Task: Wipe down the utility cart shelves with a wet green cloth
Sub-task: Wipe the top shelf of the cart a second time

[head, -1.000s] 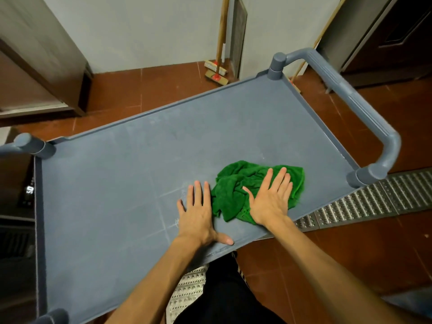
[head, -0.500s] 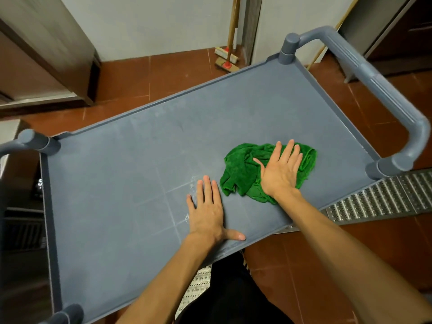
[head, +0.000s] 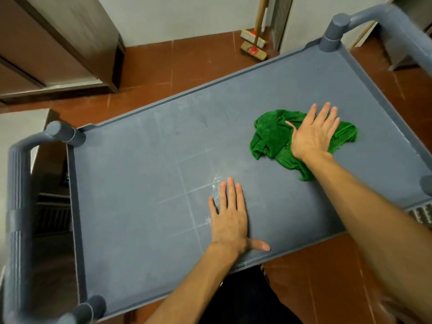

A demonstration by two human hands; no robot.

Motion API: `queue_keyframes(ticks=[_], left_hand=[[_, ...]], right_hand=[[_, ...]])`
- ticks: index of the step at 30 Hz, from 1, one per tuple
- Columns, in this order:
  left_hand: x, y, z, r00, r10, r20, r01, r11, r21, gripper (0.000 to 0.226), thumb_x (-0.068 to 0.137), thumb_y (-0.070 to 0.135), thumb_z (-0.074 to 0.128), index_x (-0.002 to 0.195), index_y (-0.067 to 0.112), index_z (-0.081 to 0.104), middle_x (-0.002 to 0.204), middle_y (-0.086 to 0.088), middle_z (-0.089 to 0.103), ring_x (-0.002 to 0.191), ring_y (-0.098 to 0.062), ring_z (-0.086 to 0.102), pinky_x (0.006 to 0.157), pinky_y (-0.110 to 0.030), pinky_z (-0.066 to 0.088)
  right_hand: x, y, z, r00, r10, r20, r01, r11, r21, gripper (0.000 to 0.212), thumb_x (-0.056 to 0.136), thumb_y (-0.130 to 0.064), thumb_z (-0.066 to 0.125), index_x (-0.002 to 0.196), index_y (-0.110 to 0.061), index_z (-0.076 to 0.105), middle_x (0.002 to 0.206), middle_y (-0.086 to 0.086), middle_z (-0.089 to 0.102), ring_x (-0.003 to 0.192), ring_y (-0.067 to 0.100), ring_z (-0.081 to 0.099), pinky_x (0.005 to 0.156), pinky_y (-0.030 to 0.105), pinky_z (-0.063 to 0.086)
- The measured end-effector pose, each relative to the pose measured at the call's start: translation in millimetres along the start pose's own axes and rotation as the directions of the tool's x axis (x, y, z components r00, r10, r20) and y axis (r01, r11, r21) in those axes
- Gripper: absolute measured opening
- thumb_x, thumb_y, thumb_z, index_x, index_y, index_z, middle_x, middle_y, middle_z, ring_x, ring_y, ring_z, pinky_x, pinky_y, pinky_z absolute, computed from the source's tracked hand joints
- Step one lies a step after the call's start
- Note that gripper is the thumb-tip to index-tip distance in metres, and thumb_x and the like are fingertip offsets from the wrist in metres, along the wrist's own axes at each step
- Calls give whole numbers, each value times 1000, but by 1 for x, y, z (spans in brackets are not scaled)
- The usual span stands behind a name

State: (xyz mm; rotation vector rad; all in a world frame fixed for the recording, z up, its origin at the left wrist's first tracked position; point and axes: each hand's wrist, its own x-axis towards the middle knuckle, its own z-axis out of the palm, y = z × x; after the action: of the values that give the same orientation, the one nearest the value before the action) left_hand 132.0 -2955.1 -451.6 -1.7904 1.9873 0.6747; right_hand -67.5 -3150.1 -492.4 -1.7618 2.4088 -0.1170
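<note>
The grey top shelf of the utility cart [head: 145, 178] fills most of the head view, with faint white scratch lines near its middle. A crumpled green cloth [head: 271, 136] lies on the right part of the shelf. My right hand [head: 313, 134] presses flat on the cloth with straight, spread fingers. Flat on the bare shelf near the front edge rests my left hand [head: 231, 218], fingers straight and thumb out to the right. A small wet smear shows just ahead of its fingertips.
Grey cart handles stand at the left end [head: 18, 206] and the far right corner [head: 364, 17]. A brush with a wooden handle [head: 254, 43] leans against the wall behind the cart. A steel cabinet [head: 58, 43] is at the back left. Red floor tiles surround the cart.
My right hand has pushed the green cloth away from me toward the shelf's far right part. My left hand has stayed planted near the front edge. The camera has shifted.
</note>
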Motion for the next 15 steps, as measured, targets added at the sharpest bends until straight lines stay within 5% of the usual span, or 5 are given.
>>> queue_keyframes(ticks=[5, 15], left_hand=[[0, 0, -1, 1000, -12, 4, 12, 1000, -14, 163, 49, 86, 70, 152, 4, -25, 160, -13, -33, 148, -33, -29, 118, -61, -6], [-5, -4, -1, 998, 12, -59, -15, 999, -50, 163, 46, 89, 69, 155, 6, -18, 163, -11, -27, 151, -32, -22, 119, -62, 1]], right_hand=[[0, 0, -4, 999, -1, 32, 1, 1000, -9, 70, 99, -39, 45, 154, -5, 17, 161, 27, 6, 149, 43, 0, 121, 52, -4], [-79, 20, 2, 973, -208, -99, 221, 963, 153, 39, 88, -15, 62, 120, 6, 55, 140, 29, 44, 138, 43, 34, 119, 53, 17]])
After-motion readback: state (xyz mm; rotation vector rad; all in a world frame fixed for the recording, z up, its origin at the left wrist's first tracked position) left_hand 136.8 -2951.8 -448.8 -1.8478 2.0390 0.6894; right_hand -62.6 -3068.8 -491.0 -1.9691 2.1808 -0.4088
